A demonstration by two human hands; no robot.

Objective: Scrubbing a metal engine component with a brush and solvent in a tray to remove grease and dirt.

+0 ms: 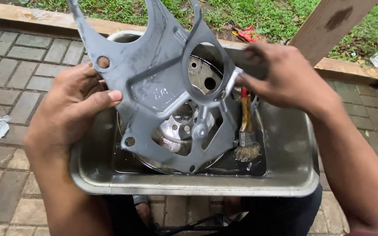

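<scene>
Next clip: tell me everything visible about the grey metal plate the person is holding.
The grey metal plate is a flat, irregular bracket with a large round opening, several cut-out windows and small bolt holes. Its painted-looking surface glistens wet. It is held tilted, nearly upright, above a steel tray, with its upper arms cut off by the frame's top edge. The left hand grips its left edge, thumb across the face; the right hand pinches its right edge.

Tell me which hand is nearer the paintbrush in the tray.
Right. The right hand is just above the paintbrush, near its handle; the left hand grips the grey metal plate at its far edge.
</scene>
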